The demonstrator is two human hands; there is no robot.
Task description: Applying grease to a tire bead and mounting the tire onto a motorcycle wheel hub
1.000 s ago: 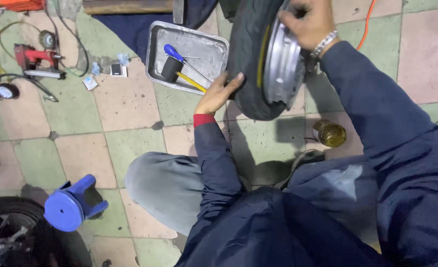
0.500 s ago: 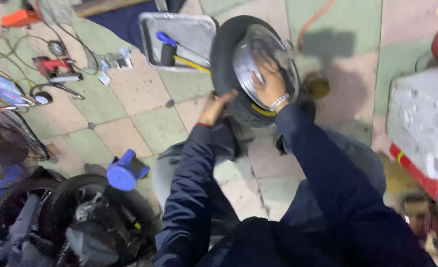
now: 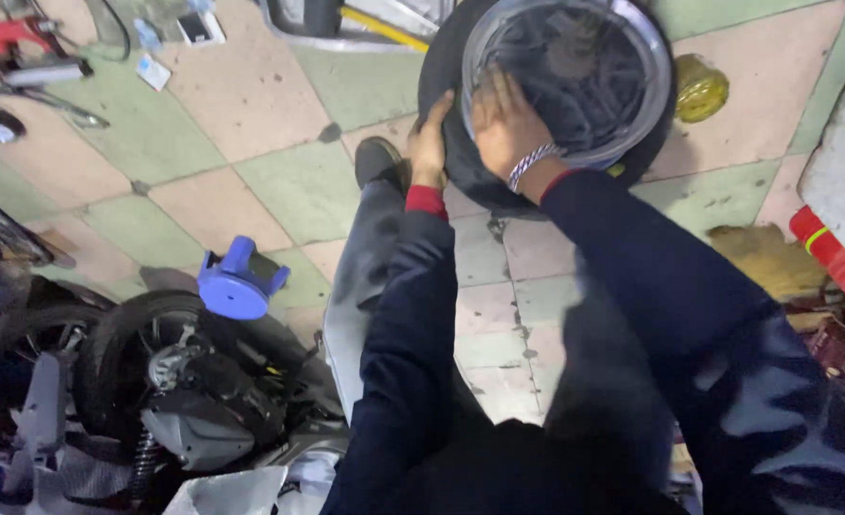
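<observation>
On the tiled floor (image 3: pixel 251 91), near the top of the view, a small wheel stands in front of the person: a black tire (image 3: pixel 446 143) around a shiny metal rim (image 3: pixel 651 86). The left hand (image 3: pixel 430 143) holds the tire's left edge, with its fingers curled around the rubber. The right hand (image 3: pixel 504 124) lies flat on the rim with its fingers spread, not gripping anything. A silver bracelet (image 3: pixel 532 164) sits on that wrist.

Half a second ago the wheel was lower in the view and the whole metal tray (image 3: pixel 346 24) showed beside it; now the wheel is higher up and only the tray's bottom edge shows. The left hand was tucked under the tire then and now sits up on its side. The blue plastic stool (image 3: pixel 239 281) is still near the left knee. A yellow jar (image 3: pixel 701 88) peeks out just to the right of the wheel.
</observation>
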